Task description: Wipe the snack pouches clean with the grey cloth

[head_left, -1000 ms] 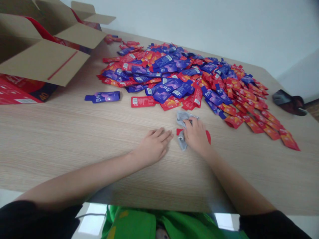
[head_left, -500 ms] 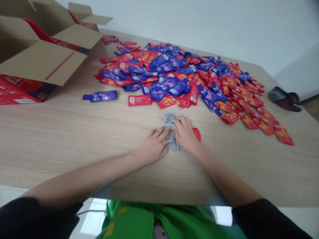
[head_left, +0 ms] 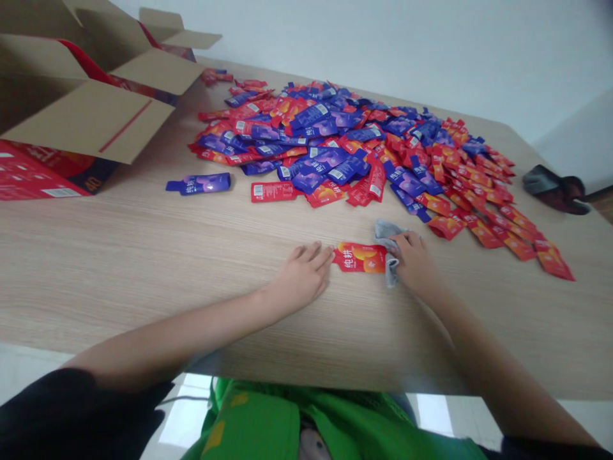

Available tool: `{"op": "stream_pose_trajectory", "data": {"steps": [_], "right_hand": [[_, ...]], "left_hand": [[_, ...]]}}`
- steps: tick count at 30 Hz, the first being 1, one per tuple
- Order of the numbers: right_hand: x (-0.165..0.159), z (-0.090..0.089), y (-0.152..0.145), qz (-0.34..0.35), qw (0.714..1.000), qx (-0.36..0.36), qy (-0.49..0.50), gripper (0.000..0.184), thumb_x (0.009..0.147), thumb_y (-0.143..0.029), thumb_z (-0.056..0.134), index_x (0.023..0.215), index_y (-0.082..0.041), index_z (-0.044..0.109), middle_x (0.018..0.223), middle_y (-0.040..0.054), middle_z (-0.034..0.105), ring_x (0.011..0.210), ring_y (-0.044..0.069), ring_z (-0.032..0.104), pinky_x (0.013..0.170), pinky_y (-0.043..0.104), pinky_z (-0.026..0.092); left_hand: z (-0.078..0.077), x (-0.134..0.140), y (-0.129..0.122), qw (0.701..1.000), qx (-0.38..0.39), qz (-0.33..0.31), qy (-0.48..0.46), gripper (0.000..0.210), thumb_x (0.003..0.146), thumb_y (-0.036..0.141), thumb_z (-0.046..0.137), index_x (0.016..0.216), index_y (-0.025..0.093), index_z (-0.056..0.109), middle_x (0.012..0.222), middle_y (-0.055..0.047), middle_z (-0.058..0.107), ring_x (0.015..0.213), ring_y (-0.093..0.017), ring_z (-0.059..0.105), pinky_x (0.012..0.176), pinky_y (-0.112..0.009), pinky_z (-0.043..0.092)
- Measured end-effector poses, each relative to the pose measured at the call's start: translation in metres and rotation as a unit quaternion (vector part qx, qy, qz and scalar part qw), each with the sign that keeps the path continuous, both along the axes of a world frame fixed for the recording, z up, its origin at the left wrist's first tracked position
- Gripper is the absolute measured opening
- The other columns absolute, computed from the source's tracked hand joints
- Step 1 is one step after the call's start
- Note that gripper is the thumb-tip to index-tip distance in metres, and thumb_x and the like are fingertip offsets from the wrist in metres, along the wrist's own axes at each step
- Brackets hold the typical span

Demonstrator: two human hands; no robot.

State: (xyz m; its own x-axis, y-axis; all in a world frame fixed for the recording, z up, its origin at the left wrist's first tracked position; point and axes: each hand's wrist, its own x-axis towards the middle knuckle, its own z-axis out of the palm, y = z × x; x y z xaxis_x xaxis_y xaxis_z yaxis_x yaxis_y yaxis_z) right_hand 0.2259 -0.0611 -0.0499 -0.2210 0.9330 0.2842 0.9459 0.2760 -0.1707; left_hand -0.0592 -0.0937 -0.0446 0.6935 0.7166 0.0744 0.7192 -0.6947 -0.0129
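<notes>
A red pouch with orange fruit printed on it lies flat on the table between my hands. The fingertips of my left hand press on its narrow neck end, the fingers stretched out and the palm down. Bunched under the fingers of my right hand is a grey cloth, which touches the pouch's wide right end. Beyond my left hand, a single purple pouch lies apart from the others.
A wide heap of red and purple pouches spreads across the back of the wooden table. Open cardboard boxes stand at the left, flaps outward. A dark, shiny object, possibly sunglasses, lies at the far right.
My right hand has slid the grey cloth rightward along the red pouch, uncovering its printed face. My left hand has stayed at the neck end.
</notes>
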Motion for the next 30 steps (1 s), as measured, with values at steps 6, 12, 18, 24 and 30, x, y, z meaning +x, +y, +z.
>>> {"op": "stream_pose_trajectory", "data": {"steps": [6,12,18,24,30], "right_hand": [[-0.072,0.02,0.014,0.063,0.987,0.086,0.118,0.031,0.091,-0.016,0.04,0.118,-0.018,0.054,0.112,0.0133,0.054,0.105,0.026,0.052,0.09,0.043,0.046],[-0.103,0.003,0.009,0.041,0.998,0.003,-0.057,0.027,0.09,-0.018,0.05,0.114,-0.02,0.061,0.111,0.0124,0.057,0.099,0.028,0.05,0.083,0.039,0.041],[-0.05,0.0,0.002,-0.045,0.995,-0.006,-0.09,0.029,0.089,-0.016,0.047,0.115,-0.018,0.06,0.111,0.0138,0.057,0.095,0.028,0.05,0.08,0.038,0.039],[-0.005,0.001,0.001,-0.067,0.996,0.012,-0.057,0.03,0.085,-0.01,0.045,0.11,-0.016,0.059,0.107,0.0141,0.053,0.094,0.027,0.052,0.084,0.04,0.043],[-0.072,0.012,-0.002,0.048,0.995,0.054,0.073,0.032,0.086,-0.008,0.042,0.113,-0.019,0.056,0.111,0.0122,0.051,0.105,0.025,0.05,0.091,0.04,0.044]], "left_hand": [[0.0,0.002,-0.003,1.0,0.021,0.007,0.005,0.045,0.098,0.029,0.039,0.136,0.011,0.055,0.147,-0.012,0.05,0.136,-0.031,0.044,0.104,-0.045,0.04],[0.0,0.003,-0.003,1.0,0.024,0.008,0.007,0.042,0.096,0.027,0.041,0.131,0.011,0.059,0.145,-0.012,0.052,0.135,-0.031,0.045,0.103,-0.044,0.041],[0.001,0.004,-0.001,1.0,0.003,0.009,0.017,0.048,0.095,0.026,0.041,0.14,0.01,0.05,0.15,-0.01,0.046,0.135,-0.032,0.045,0.103,-0.044,0.042],[0.001,0.005,-0.002,1.0,0.009,0.004,0.013,0.048,0.096,0.027,0.04,0.139,0.008,0.05,0.149,-0.012,0.047,0.134,-0.033,0.046,0.102,-0.046,0.043],[-0.001,0.008,-0.003,1.0,0.027,0.011,-0.001,0.043,0.097,0.03,0.04,0.13,0.01,0.06,0.147,-0.012,0.05,0.133,-0.033,0.046,0.101,-0.045,0.043]]}}
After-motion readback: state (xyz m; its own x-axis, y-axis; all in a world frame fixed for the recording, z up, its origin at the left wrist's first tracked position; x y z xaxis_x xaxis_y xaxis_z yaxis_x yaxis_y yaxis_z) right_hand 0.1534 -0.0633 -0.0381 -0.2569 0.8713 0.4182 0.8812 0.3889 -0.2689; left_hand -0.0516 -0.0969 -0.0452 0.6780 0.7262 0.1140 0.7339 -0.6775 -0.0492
